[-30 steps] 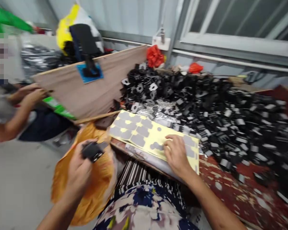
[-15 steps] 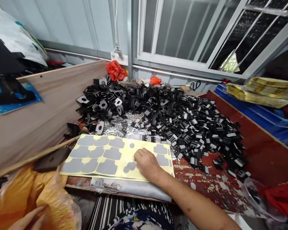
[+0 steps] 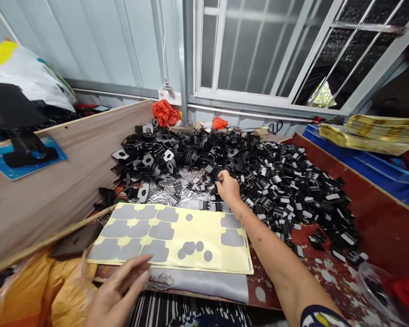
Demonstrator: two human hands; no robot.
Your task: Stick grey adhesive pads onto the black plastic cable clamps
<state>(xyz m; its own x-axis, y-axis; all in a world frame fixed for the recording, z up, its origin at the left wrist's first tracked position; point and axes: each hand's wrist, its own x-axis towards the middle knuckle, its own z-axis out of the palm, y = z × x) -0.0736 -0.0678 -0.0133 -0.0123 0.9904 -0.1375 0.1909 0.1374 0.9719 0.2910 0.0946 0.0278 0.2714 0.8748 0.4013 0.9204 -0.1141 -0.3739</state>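
My right hand (image 3: 229, 190) reaches into the heap of black plastic parts (image 3: 245, 159), fingers pinched on a small black plastic part at its edge. How much of that part is in the fingers is hard to see. My left hand (image 3: 121, 290) is over the near left edge of the sticker sheet (image 3: 204, 227), thumb and fingers apart, holding nothing. The yellow sheet lies flat, with grey shaped stickers (image 3: 162, 230) at its left and right, and round grey dots (image 3: 188, 248) between. Shiny metal pins (image 3: 191, 175) lie among the black parts.
A wooden board (image 3: 88, 150) walls off the left, with a black stand (image 3: 20, 122) on it. An orange bag (image 3: 37, 290) hangs at the near left. Blue crates (image 3: 364, 159) with golden packs stand right. Scissors (image 3: 275, 127) lie at the back.
My right hand has left the sticker sheet and moved forward to the black parts. My left hand has come up from the orange bag towards the sheet. The camera view has tilted up slightly.
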